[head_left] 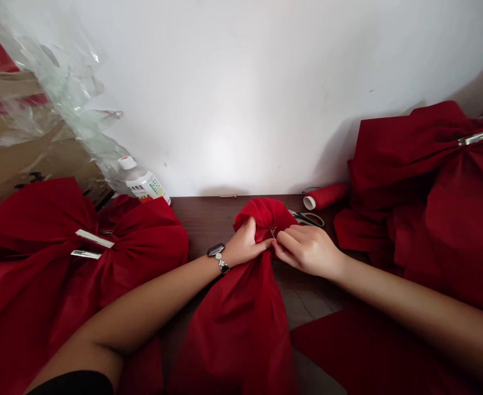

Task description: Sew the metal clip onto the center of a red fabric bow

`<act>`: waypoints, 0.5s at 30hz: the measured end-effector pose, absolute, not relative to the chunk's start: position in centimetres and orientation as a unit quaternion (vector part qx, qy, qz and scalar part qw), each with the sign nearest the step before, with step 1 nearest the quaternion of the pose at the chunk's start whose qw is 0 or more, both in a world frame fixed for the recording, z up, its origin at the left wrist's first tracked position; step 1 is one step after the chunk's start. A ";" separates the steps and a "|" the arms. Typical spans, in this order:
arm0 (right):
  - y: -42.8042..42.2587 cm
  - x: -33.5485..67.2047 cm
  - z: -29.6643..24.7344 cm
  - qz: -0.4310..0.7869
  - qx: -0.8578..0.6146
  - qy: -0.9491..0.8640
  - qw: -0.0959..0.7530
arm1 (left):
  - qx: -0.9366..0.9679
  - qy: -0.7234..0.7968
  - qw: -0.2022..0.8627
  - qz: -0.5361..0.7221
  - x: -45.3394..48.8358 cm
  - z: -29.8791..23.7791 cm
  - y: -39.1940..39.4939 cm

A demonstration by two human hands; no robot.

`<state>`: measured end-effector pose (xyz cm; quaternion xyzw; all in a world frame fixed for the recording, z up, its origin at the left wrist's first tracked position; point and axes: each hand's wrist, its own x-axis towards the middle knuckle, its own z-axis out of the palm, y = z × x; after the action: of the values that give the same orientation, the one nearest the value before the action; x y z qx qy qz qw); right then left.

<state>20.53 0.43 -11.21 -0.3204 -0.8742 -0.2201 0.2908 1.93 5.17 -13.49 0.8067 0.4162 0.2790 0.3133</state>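
Red fabric (241,329), gathered in the middle, lies in front of me, its lower end spreading towards the near edge. My left hand (245,244) is closed around the gathered part, with the thumb across the front. Meeting it from the other side, my right hand (307,249) pinches a small, thin metal pin (273,232) at the fabric. The tips of both hands almost touch there. Whether the pin goes through the cloth is too small to tell. A dark watch and a bracelet are on my left wrist.
Left, a red fabric bow (142,236) carries metal clips (94,239); behind it stand a plastic bottle (142,181) and a cardboard box (15,131) with clear plastic. Scissors (309,218) and a red thread spool (327,196) lie near the white wall. More red fabric (409,164) is piled right.
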 end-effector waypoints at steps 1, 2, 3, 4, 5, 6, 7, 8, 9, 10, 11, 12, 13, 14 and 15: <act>0.3 20.4 -11.2 -0.238 -0.327 -0.869 0.284 | 0.807 0.422 0.304 0.280 2.0 -13.6 5.1; 0.2 20.3 -11.2 -0.245 -0.333 -0.867 0.280 | 0.807 0.423 0.298 0.283 2.0 -13.6 5.1; 0.2 20.2 -11.2 -0.244 -0.337 -0.865 0.279 | 0.808 0.422 0.294 0.288 2.0 -13.7 5.1; 0.1 20.2 -11.3 -0.241 -0.339 -0.865 0.280 | 0.808 0.419 0.293 0.292 2.1 -13.6 5.1; 0.1 20.1 -11.3 -0.239 -0.341 -0.864 0.282 | 0.808 0.417 0.294 0.294 2.1 -13.6 5.1; 0.0 20.1 -11.3 -0.238 -0.343 -0.863 0.285 | 0.808 0.418 0.295 0.293 2.1 -13.6 5.0; 0.0 20.1 -11.3 -0.238 -0.346 -0.861 0.288 | 0.807 0.420 0.296 0.290 2.1 -13.5 5.0; 0.0 20.1 -11.4 -0.237 -0.349 -0.859 0.290 | 0.807 0.423 0.296 0.287 2.1 -13.5 5.0; 0.0 20.1 -11.4 -0.236 -0.352 -0.858 0.291 | 0.806 0.426 0.295 0.286 2.1 -13.5 5.0; 0.0 20.1 -11.4 -0.234 -0.356 -0.856 0.292 | 0.806 0.429 0.292 0.285 2.1 -13.4 5.0; 0.0 20.0 -11.4 -0.232 -0.359 -0.855 0.293 | 0.805 0.433 0.289 0.285 2.1 -13.4 4.9; -0.1 20.0 -11.5 -0.231 -0.362 -0.854 0.294 | 0.804 0.436 0.286 0.285 2.2 -13.4 4.9; -0.1 19.9 -11.5 -0.232 -0.365 -0.852 0.295 | 0.803 0.439 0.283 0.285 2.2 -13.5 4.9; -0.1 19.9 -11.5 -0.234 -0.366 -0.850 0.297 | 0.802 0.445 0.280 0.283 2.2 -13.5 4.9; -0.1 19.8 -11.6 -0.238 -0.366 -0.849 0.299 | 0.800 0.451 0.278 0.280 2.3 -13.4 4.8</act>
<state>19.80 -0.13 -11.60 -0.3658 -0.8485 -0.2378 0.2994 2.30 4.82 -13.45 0.8004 0.4514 0.2799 0.2779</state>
